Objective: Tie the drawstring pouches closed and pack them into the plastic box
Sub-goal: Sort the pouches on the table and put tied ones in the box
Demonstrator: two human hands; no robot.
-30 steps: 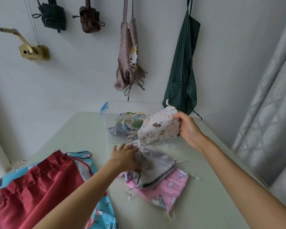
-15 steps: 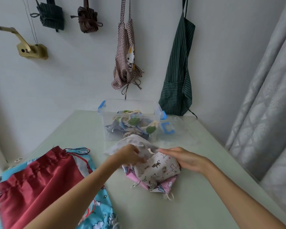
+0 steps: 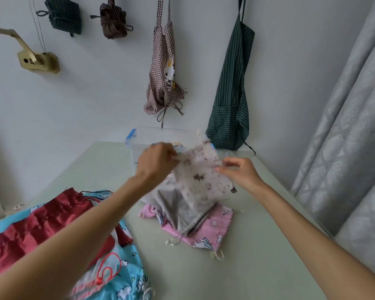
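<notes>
Two bare forearms come in from the near edge, one on the left and one on the right, each bare from elbow to wrist. No sleeve, cuff or glove covers either. The left hand (image 3: 155, 164) wears nothing: its wrist carries no watch or band, and the fingers that show carry no ring. The right hand (image 3: 239, 173) is equally plain, with a bare wrist and unadorned fingers. Fingernails on the right hand look short and unpainted; those on the left are too blurred to judge. No clothing shows anywhere on the arms within the view.
</notes>
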